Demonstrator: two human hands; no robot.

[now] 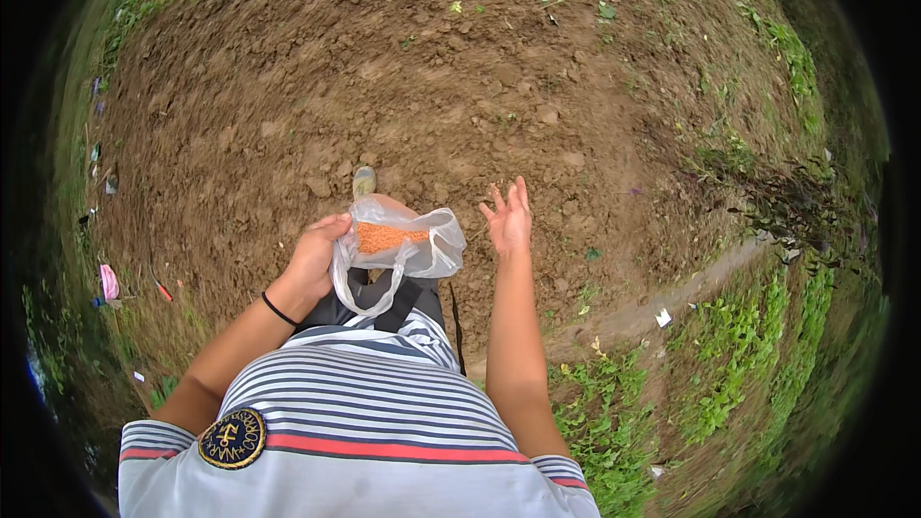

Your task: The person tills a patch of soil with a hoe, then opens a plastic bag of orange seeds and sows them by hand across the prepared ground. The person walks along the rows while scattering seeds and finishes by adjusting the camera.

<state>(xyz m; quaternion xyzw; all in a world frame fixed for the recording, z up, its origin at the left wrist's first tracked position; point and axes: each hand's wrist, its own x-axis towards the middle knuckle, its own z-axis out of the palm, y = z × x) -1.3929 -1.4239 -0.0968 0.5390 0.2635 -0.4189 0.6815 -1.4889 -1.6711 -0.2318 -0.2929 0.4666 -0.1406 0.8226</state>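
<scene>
My left hand (318, 253) grips the rim of a translucent white plastic bag (447, 248) in front of my waist. Small orange grains (385, 236), perhaps seed, lie inside the bag, whose mouth gapes upward. One bag handle loops down toward my striped shirt. To the right of the bag, my right hand (509, 219) is stretched out palm up with its fingers spread. A few tiny grains show around its fingertips; whether they touch the skin or are in the air is unclear. Loose brown soil (432, 101) spreads beneath both hands.
My shoe (364, 182) stands on the soil beyond the bag. At the left lie a pink object (109, 282) and a red-handled tool (164, 291). A dark-leaved plant (784, 201) grows at the right, above a bare strip of path (691, 288) and low green plants (745, 352).
</scene>
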